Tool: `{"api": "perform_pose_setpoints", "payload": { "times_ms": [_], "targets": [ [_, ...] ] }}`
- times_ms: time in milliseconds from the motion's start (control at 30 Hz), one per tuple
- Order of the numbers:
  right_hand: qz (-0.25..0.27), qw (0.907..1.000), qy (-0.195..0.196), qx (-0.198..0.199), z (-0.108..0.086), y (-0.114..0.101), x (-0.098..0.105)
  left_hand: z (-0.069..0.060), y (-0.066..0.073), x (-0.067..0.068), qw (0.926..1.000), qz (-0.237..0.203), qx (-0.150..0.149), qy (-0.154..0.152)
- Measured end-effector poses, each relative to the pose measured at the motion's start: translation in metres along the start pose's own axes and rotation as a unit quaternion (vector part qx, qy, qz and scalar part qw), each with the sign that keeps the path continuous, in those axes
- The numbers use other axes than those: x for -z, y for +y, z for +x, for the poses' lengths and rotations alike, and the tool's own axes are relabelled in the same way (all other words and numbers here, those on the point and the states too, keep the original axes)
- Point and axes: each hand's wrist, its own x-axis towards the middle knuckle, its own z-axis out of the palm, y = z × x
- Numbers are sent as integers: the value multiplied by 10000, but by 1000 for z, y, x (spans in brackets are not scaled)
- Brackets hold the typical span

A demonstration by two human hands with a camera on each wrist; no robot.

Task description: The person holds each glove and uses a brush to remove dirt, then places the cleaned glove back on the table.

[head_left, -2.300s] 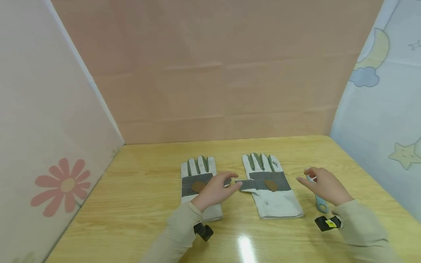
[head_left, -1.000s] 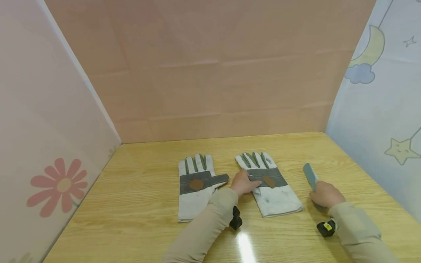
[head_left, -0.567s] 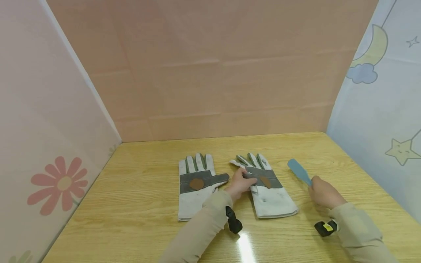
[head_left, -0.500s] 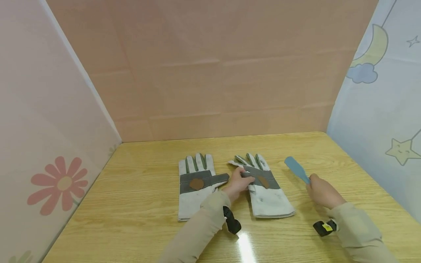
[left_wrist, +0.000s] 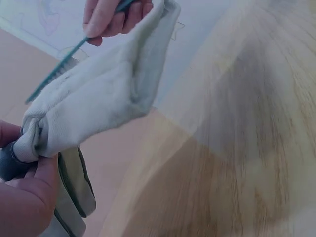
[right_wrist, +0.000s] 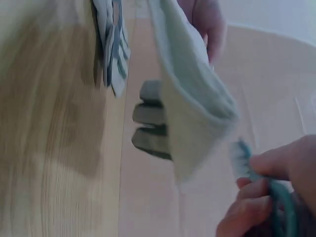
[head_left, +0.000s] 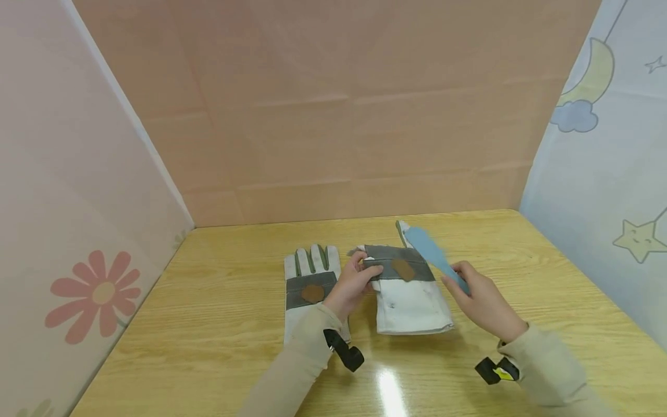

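Note:
My left hand (head_left: 355, 284) pinches a white and grey work glove (head_left: 411, 304) by its thumb side, lifted off the table. In the left wrist view, this glove (left_wrist: 94, 98) hangs with its cuff toward the right hand. My right hand (head_left: 484, 301) grips the handle of a blue brush (head_left: 429, 249). Its head lies over the glove's finger end, and pale bristles face the glove in the left wrist view; whether they touch it I cannot tell. A second matching glove (head_left: 299, 284) lies flat at the left, partly hidden by my left hand and sleeve.
A wooden table (head_left: 219, 301) carries everything. A pinkish-brown panel (head_left: 333, 116) stands along the back. Light side walls bear a printed flower (head_left: 104, 292) on the left and a star (head_left: 641, 240) on the right.
The right glove has been taken hold of by my left hand, raised and moved left. My right hand has picked up the brush and brought it leftward over the glove.

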Motion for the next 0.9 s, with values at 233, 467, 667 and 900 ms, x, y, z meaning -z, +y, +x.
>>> {"api": "perform_pose_setpoints", "payload": {
  "times_ms": [233, 467, 667, 900],
  "targets": [
    [303, 9952, 199, 904, -7, -23, -17, -13, 8, 9, 9997, -152, -184, 88],
    [95, 9937, 208, 1101, -7, -31, -27, -16, 7, 14, 9995, -142, -123, 252],
    [-59, 9941, 196, 1061, -8, -32, -28, -16, 7, 18, 9993, -22, -166, 325],
    [-180, 9944, 264, 1007, -10, -29, -21, -15, 9, 23, 9984, -75, -280, 483]
  ]
}}
